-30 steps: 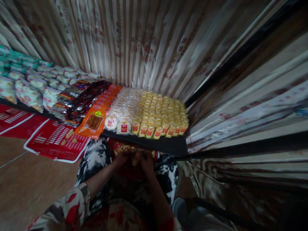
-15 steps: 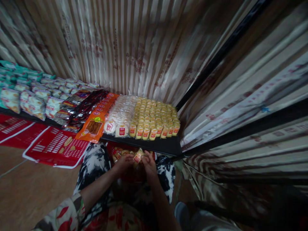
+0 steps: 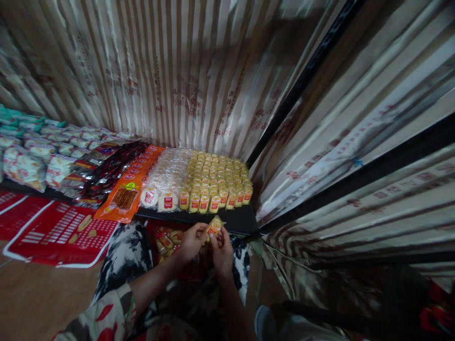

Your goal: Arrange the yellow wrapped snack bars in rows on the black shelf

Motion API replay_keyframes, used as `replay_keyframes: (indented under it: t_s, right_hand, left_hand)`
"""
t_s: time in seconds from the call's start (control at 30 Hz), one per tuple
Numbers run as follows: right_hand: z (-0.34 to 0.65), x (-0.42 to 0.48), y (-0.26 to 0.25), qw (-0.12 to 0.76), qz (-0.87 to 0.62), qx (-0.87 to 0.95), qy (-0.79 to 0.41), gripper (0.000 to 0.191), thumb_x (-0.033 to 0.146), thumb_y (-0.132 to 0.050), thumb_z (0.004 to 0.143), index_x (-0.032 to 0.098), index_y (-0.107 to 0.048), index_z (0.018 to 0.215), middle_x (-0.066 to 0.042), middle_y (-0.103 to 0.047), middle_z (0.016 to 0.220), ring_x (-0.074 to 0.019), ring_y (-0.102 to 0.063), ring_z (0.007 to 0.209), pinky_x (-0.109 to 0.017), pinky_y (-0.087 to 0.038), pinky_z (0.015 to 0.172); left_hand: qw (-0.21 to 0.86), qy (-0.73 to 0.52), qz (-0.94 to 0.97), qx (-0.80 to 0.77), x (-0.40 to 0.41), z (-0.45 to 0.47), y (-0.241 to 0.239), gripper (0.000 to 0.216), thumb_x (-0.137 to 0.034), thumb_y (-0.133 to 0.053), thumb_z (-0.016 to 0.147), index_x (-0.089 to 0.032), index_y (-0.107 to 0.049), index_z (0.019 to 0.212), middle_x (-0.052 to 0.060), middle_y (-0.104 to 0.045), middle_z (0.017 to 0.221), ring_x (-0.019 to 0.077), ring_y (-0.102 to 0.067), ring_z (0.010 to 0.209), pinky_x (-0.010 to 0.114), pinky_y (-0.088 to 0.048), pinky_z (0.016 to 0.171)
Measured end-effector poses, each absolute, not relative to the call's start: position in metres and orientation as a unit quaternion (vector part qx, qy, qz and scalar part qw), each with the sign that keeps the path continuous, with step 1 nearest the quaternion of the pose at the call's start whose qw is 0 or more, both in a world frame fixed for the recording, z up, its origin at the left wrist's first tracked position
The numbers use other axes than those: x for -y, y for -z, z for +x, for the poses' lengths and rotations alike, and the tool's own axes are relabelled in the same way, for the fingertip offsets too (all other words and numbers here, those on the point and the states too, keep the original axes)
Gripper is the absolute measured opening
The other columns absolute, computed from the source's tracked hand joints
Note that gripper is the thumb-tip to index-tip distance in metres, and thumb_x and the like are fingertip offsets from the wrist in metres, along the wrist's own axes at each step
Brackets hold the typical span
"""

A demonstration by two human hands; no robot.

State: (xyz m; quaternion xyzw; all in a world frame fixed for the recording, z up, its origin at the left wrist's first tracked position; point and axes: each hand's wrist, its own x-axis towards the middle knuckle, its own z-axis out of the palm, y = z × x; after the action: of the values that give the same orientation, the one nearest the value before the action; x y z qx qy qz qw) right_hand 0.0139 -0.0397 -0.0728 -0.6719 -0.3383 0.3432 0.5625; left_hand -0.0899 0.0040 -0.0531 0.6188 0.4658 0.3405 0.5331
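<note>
A small yellow snack packet (image 3: 214, 227) with an orange-red label is pinched between both hands, just in front of the black shelf (image 3: 231, 220). My left hand (image 3: 192, 242) grips its left side, fingers closed. On the other side, my right hand (image 3: 222, 248) holds it with thumb and fingers. Below the hands, between the knees, a red bag (image 3: 152, 232) contains more yellow packets (image 3: 169, 239), partly hidden by the left hand. Rows of matching yellow packets (image 3: 215, 182) stand on the shelf's right end.
Left of them lie white round cracker packs (image 3: 167, 200), an orange snack bag (image 3: 122, 199), dark packets (image 3: 106, 170) and white snack bags (image 3: 24, 166). Red bags with white trim (image 3: 64, 232) hang below. Striped curtains (image 3: 159, 71) and black poles (image 3: 302, 85) enclose the back and right.
Both hands have lifted the yellow packet slightly and moved it right, its label now facing up more clearly. The view has shifted, so the shelf appears farther left.
</note>
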Motion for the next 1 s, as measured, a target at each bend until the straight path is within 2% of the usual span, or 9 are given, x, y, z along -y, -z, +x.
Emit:
replay_keyframes:
  t_s: [0.1,0.17,0.3,0.5,0.7,0.87,1.0]
  right_hand:
    - [0.036,0.029,0.071,0.553,-0.700,0.362,-0.271,0.058,0.045,-0.052,0.075,0.015,-0.044,0.125,-0.010,-0.064,0.099,-0.0194,-0.062,0.084,-0.031,-0.051,0.074]
    - [0.052,0.019,0.070,0.541,-0.721,0.382,-0.207,0.057,0.046,-0.051,0.076,0.014,-0.048,0.123,-0.011,-0.062,0.099,-0.0197,-0.060,0.084,-0.033,-0.050,0.075]
    - [0.074,-0.002,0.067,0.516,-0.738,0.418,-0.120,0.054,0.045,-0.047,0.077,0.010,-0.052,0.119,-0.013,-0.056,0.099,-0.0205,-0.057,0.084,-0.035,-0.048,0.078]
    - [0.075,-0.027,0.066,0.506,-0.730,0.444,-0.119,0.045,0.039,-0.045,0.079,0.014,-0.053,0.116,-0.010,-0.056,0.095,-0.0187,-0.056,0.082,-0.034,-0.048,0.076]
    - [0.068,-0.035,0.067,0.525,-0.725,0.433,-0.106,0.035,0.037,-0.044,0.082,0.015,-0.050,0.108,-0.012,-0.056,0.100,-0.0187,-0.056,0.086,-0.032,-0.049,0.073]
    - [0.065,-0.031,0.068,0.458,-0.747,0.481,-0.006,0.021,0.034,-0.040,0.085,0.018,-0.053,0.088,-0.009,-0.056,0.087,-0.0210,-0.051,0.087,-0.037,-0.044,0.081]
    - [0.064,-0.034,0.069,0.443,-0.739,0.506,-0.038,0.025,0.033,-0.035,0.088,0.018,-0.053,0.094,-0.008,-0.056,0.085,-0.0188,-0.052,0.080,-0.034,-0.044,0.078]
  left_hand:
    - [0.274,-0.327,0.780,-0.457,-0.008,-0.084,0.039,0.033,-0.014,-0.045,0.081,-0.017,-0.055,0.112,0.010,-0.053,0.125,0.0227,-0.046,0.117,0.041,-0.041,0.096]
    - [0.132,-0.284,0.855,-0.413,-0.014,-0.078,0.036,0.037,-0.013,-0.042,0.083,-0.019,-0.053,0.117,0.007,-0.043,0.136,0.0249,-0.031,0.129,0.043,-0.037,0.100]
    - [-0.011,-0.214,0.910,-0.355,-0.030,-0.066,0.045,0.039,-0.016,-0.041,0.084,-0.015,-0.050,0.122,0.005,-0.031,0.144,0.0273,-0.018,0.135,0.042,-0.032,0.103]
    - [-0.072,-0.201,0.914,-0.345,-0.049,-0.068,0.067,0.049,-0.025,-0.041,0.084,-0.012,-0.041,0.131,0.008,-0.029,0.144,0.0271,-0.018,0.135,0.044,-0.022,0.108]
    - [-0.089,-0.260,0.900,-0.340,-0.052,-0.072,0.082,0.046,-0.024,-0.037,0.085,-0.014,-0.044,0.129,0.005,-0.036,0.142,0.0253,-0.023,0.134,0.043,-0.024,0.109]
    - [-0.087,-0.266,0.900,-0.335,-0.053,-0.071,0.083,0.045,-0.022,-0.036,0.085,-0.015,-0.046,0.128,0.005,-0.041,0.138,0.0246,-0.028,0.132,0.042,-0.028,0.107]
    - [-0.085,-0.252,0.905,-0.333,-0.055,-0.071,0.083,0.044,-0.023,-0.036,0.085,-0.014,-0.046,0.127,0.005,-0.041,0.138,0.0252,-0.026,0.133,0.041,-0.028,0.107]
